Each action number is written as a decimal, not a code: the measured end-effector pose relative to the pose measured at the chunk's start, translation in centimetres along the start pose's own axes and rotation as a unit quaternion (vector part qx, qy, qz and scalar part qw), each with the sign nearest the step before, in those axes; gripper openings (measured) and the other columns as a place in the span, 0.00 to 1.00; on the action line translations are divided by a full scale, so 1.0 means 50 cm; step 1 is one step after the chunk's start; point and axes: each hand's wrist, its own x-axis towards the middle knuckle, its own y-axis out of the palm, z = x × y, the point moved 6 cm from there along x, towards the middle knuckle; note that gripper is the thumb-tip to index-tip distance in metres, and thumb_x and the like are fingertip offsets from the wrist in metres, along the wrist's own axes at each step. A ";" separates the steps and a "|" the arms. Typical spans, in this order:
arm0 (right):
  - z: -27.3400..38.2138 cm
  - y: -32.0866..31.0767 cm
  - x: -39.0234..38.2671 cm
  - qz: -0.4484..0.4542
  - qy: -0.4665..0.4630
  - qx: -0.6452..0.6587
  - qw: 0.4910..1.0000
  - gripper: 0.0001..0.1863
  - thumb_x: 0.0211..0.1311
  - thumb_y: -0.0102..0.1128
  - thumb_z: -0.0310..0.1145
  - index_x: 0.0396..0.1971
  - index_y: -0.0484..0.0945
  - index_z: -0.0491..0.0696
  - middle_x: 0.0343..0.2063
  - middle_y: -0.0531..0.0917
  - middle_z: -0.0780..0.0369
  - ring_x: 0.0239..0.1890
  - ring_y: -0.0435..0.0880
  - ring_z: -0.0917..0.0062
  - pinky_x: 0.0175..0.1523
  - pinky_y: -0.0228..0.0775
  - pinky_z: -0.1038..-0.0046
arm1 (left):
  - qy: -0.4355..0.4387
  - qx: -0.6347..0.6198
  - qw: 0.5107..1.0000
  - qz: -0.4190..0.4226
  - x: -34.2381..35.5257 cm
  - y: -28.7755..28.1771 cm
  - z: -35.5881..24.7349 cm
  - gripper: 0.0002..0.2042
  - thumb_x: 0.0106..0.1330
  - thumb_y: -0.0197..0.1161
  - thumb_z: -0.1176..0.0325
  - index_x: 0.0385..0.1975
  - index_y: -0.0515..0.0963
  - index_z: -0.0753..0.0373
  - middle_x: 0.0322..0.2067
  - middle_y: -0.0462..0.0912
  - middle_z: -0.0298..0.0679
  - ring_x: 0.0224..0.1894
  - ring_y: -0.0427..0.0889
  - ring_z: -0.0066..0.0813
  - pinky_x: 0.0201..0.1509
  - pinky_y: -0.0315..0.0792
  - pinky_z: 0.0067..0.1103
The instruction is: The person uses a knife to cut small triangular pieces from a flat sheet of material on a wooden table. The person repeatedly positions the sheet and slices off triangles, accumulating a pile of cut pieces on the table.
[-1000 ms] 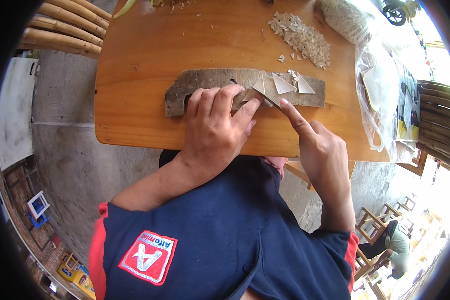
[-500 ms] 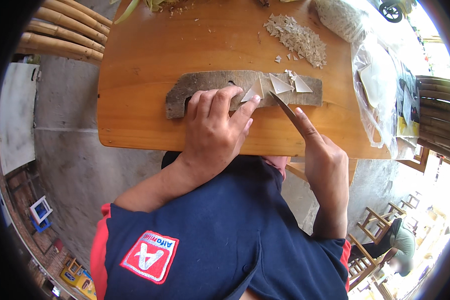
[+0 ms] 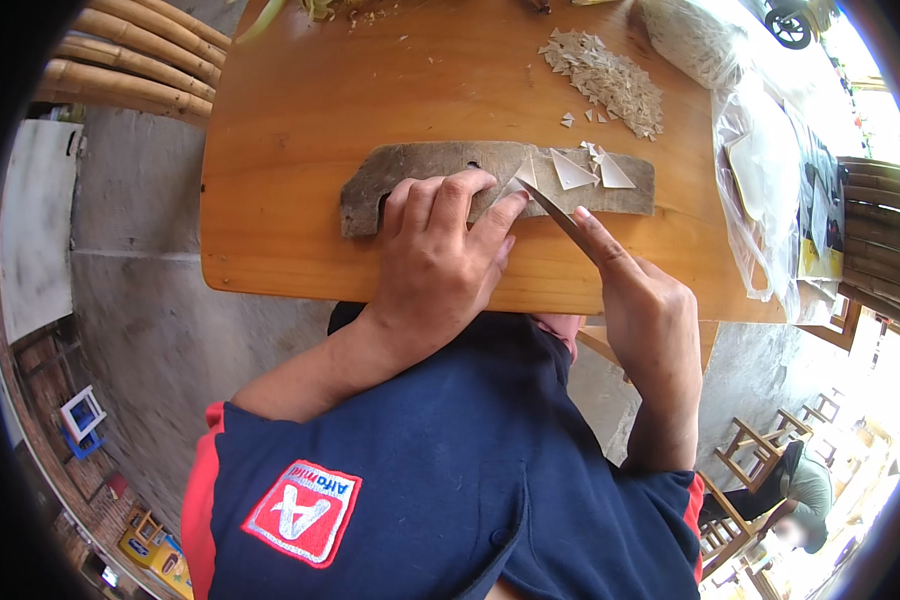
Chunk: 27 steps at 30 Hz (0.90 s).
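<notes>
A thin white triangular piece (image 3: 527, 173) lies on a worn, grey-brown wooden board (image 3: 400, 165) near the table's front edge. My left hand (image 3: 435, 240) rests on the board with bent fingers, its thumb and forefinger holding the piece down. In my right hand (image 3: 652, 310) is a knife (image 3: 568, 225), forefinger laid along its back. The tip of the blade meets the held piece beside my left thumb. To the right on the board lie another white triangle (image 3: 572, 172) and a second triangle (image 3: 617, 173), with small scraps between them.
Beyond the board, a pile of small white cut pieces (image 3: 610, 88) sits on the wooden table (image 3: 300, 110). A filled clear bag (image 3: 692, 42) and a crumpled plastic bag (image 3: 755, 200) occupy the right side. Another person (image 3: 805, 490) is at the lower right, among wooden stools.
The knife has moved left, from the gap beside the held triangle onto that triangle. My left hand keeps its hold, and the view has shifted slightly.
</notes>
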 end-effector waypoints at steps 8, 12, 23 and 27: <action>0.011 -0.004 0.022 0.007 -0.007 -0.023 1.000 0.36 0.59 0.60 0.18 0.67 0.78 0.66 0.18 0.75 0.59 0.20 0.78 0.69 0.29 0.74 0.64 | 0.007 0.000 1.000 -0.019 0.003 -0.003 0.002 0.19 0.57 0.72 0.68 0.51 0.84 0.55 0.51 0.76 0.37 0.53 0.75 0.35 0.61 0.66 0.37; 0.014 -0.001 0.026 0.014 -0.011 -0.051 0.999 0.37 0.59 0.60 0.16 0.66 0.79 0.66 0.19 0.76 0.58 0.19 0.78 0.69 0.29 0.73 0.65 | -0.003 -0.014 1.000 -0.007 0.000 0.001 0.006 0.21 0.59 0.72 0.69 0.54 0.83 0.53 0.53 0.77 0.37 0.54 0.74 0.39 0.61 0.65 0.38; -0.009 -0.005 0.023 0.007 0.010 0.032 0.999 0.33 0.61 0.60 0.15 0.66 0.80 0.57 0.27 0.83 0.57 0.26 0.83 0.70 0.37 0.78 0.69 | -0.003 -0.018 1.000 -0.005 0.004 -0.001 0.009 0.20 0.59 0.72 0.70 0.53 0.85 0.52 0.51 0.78 0.37 0.51 0.74 0.38 0.59 0.65 0.36; -0.026 -0.016 0.013 -0.006 0.035 0.096 0.995 0.29 0.64 0.60 0.16 0.65 0.81 0.52 0.34 0.87 0.51 0.30 0.86 0.68 0.42 0.79 0.72 | -0.010 -0.022 1.000 -0.006 0.001 0.003 0.013 0.19 0.60 0.71 0.71 0.53 0.85 0.52 0.51 0.78 0.37 0.50 0.73 0.38 0.58 0.65 0.35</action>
